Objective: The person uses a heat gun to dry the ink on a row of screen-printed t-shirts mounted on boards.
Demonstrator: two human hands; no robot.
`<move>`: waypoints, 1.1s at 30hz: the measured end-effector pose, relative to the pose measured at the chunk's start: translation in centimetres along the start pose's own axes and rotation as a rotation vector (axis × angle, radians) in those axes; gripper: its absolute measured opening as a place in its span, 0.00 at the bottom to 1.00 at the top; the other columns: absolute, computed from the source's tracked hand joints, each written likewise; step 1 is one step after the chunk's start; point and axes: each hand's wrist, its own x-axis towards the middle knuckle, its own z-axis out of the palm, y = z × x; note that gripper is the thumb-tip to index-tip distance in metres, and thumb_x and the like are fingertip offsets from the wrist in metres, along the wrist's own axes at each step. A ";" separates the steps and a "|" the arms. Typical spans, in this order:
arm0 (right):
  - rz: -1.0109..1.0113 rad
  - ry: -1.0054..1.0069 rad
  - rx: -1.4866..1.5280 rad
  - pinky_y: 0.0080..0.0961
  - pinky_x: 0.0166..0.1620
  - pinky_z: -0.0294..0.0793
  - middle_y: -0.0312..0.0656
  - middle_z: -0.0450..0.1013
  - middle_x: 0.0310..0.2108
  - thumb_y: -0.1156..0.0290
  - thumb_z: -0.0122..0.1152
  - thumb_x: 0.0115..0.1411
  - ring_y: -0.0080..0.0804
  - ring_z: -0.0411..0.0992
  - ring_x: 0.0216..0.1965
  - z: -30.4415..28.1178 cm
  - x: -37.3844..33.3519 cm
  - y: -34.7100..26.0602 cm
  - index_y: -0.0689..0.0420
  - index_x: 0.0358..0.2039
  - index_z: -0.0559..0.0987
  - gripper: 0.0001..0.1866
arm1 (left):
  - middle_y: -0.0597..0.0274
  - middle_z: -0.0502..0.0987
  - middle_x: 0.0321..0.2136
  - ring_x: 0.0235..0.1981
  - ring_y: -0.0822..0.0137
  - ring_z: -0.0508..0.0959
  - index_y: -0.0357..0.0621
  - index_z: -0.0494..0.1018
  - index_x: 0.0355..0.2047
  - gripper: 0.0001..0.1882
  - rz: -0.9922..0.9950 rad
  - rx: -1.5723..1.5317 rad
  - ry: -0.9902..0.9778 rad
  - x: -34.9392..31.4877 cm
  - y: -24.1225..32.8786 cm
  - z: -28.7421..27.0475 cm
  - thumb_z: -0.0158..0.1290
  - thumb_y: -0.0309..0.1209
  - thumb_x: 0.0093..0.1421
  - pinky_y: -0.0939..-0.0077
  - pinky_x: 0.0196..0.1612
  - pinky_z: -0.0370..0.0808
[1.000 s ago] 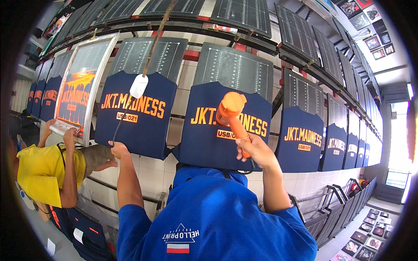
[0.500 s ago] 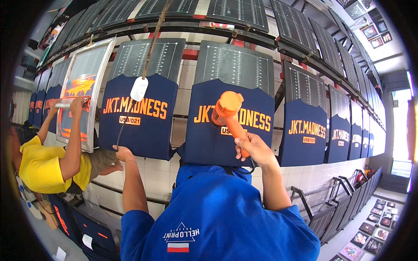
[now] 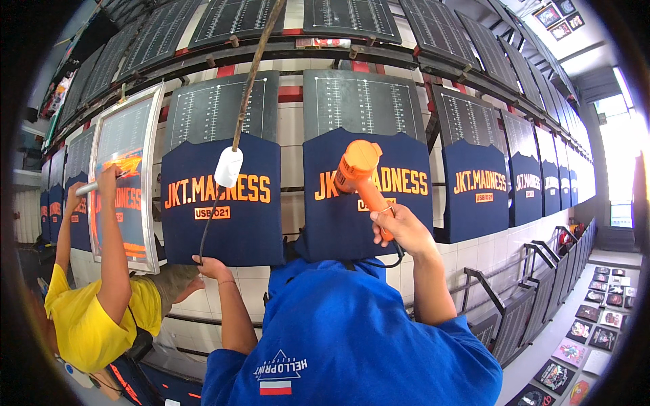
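My right hand [image 3: 404, 231] is closed round the handle of an orange hot-air blower [image 3: 361, 166], much like a hair dryer. It hovers over the orange print of a navy T-shirt [image 3: 321, 233], covering part of the lettering. To the left, my left hand [image 3: 214, 268] pinches a thin black cable [image 3: 206, 233] at the lower edge of a second navy T-shirt [image 3: 257, 240]. That cable runs up to a white socket block [image 3: 229, 167], which hangs from a cord [image 3: 250, 81] in front of the second shirt. Both shirts lie on dark ruled boards.
At the left, a person in a yellow shirt [image 3: 101, 325] holds a squeegee bar [image 3: 88, 189] at a framed printing screen [image 3: 152, 203]. More printed shirts [image 3: 475, 216] continue along the row to the right. Black metal racks [image 3: 508, 318] stand at the lower right.
The view has shifted slightly. My hands keep their hold on the blower and the cable. The co-worker's squeegee hands have moved against the screen.
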 end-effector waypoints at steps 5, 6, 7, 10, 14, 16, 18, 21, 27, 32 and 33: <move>-0.045 0.069 0.085 0.18 0.25 0.72 0.35 0.71 0.23 0.59 0.58 0.64 0.22 0.73 0.23 0.6 1.2 -0.3 0.61 0.38 0.71 0.16 | 0.28 0.69 0.54 0.53 0.41 0.74 0.15 0.62 0.55 0.38 -0.037 -0.097 -0.046 -0.3 0.3 -0.1 0.37 0.51 0.71 0.60 0.57 0.70; -0.041 0.079 0.123 0.18 0.25 0.72 0.35 0.71 0.23 0.59 0.58 0.64 0.23 0.73 0.22 0.5 1.4 -0.4 0.61 0.38 0.71 0.16 | 0.28 0.68 0.55 0.54 0.41 0.73 0.16 0.62 0.55 0.38 0.002 -0.090 -0.024 -0.5 0.5 0.0 0.37 0.51 0.71 0.60 0.57 0.69; -0.067 0.110 0.120 0.18 0.24 0.72 0.35 0.70 0.22 0.59 0.58 0.64 0.22 0.72 0.21 0.8 1.8 -0.2 0.61 0.36 0.72 0.15 | 0.28 0.68 0.55 0.54 0.41 0.73 0.16 0.61 0.56 0.38 0.041 -0.084 -0.001 -0.8 0.7 0.0 0.38 0.51 0.71 0.60 0.58 0.69; -0.080 0.185 0.072 0.18 0.24 0.72 0.34 0.70 0.22 0.59 0.58 0.64 0.22 0.72 0.21 2.2 2.3 -0.6 0.60 0.35 0.72 0.15 | 0.28 0.67 0.57 0.54 0.42 0.73 0.16 0.61 0.56 0.39 0.012 -0.084 -0.001 1.4 -1.1 0.1 0.39 0.51 0.70 0.60 0.58 0.68; -0.076 0.144 0.194 0.18 0.24 0.72 0.34 0.70 0.22 0.59 0.58 0.64 0.22 0.72 0.21 1.3 2.4 -0.1 0.60 0.35 0.72 0.15 | 0.27 0.67 0.56 0.54 0.43 0.73 0.15 0.61 0.56 0.39 -0.011 -0.171 -0.041 1.4 -1.2 0.2 0.41 0.51 0.70 0.61 0.58 0.68; -0.119 0.195 0.139 0.18 0.23 0.71 0.34 0.70 0.22 0.59 0.58 0.65 0.22 0.72 0.21 2.4 2.5 0.1 0.59 0.34 0.72 0.15 | 0.27 0.68 0.55 0.53 0.43 0.74 0.15 0.61 0.56 0.39 0.004 -0.176 -0.033 1.3 -1.3 0.1 0.41 0.51 0.70 0.62 0.57 0.69; -0.136 0.204 0.093 0.17 0.23 0.71 0.34 0.70 0.22 0.59 0.58 0.65 0.22 0.73 0.22 3.1 2.5 -0.1 0.59 0.33 0.72 0.15 | 0.27 0.68 0.54 0.52 0.43 0.74 0.14 0.61 0.55 0.39 -0.007 -0.162 -0.030 1.8 -1.7 0.1 0.41 0.51 0.70 0.62 0.56 0.69; -0.098 0.177 0.176 0.18 0.23 0.71 0.35 0.70 0.22 0.60 0.58 0.64 0.22 0.73 0.22 1.9 2.4 0.0 0.59 0.33 0.72 0.15 | 0.27 0.69 0.54 0.51 0.43 0.74 0.14 0.62 0.54 0.39 0.000 -0.082 -0.007 -0.5 0.7 -0.2 0.40 0.51 0.70 0.62 0.56 0.69; -0.085 0.133 0.136 0.19 0.25 0.72 0.35 0.70 0.23 0.61 0.56 0.65 0.23 0.73 0.22 2.4 2.9 -0.1 0.60 0.35 0.71 0.14 | 0.29 0.74 0.47 0.45 0.43 0.77 0.16 0.66 0.49 0.35 0.017 -0.084 0.068 2.6 -1.1 -0.2 0.42 0.49 0.70 0.61 0.52 0.72; -0.121 0.113 0.120 0.18 0.24 0.72 0.35 0.71 0.23 0.60 0.57 0.65 0.22 0.73 0.22 2.7 3.1 0.0 0.60 0.35 0.71 0.14 | 0.32 0.73 0.49 0.47 0.46 0.77 0.21 0.68 0.49 0.26 -0.037 -0.150 0.121 4.9 0.4 -0.7 0.43 0.40 0.70 0.60 0.50 0.75; -0.118 0.090 0.103 0.18 0.24 0.72 0.35 0.71 0.23 0.60 0.57 0.65 0.22 0.73 0.22 3.0 3.2 -0.1 0.60 0.35 0.71 0.14 | 0.32 0.73 0.49 0.48 0.46 0.77 0.21 0.67 0.50 0.25 -0.072 -0.143 0.164 5.9 0.6 -1.0 0.44 0.40 0.70 0.59 0.50 0.75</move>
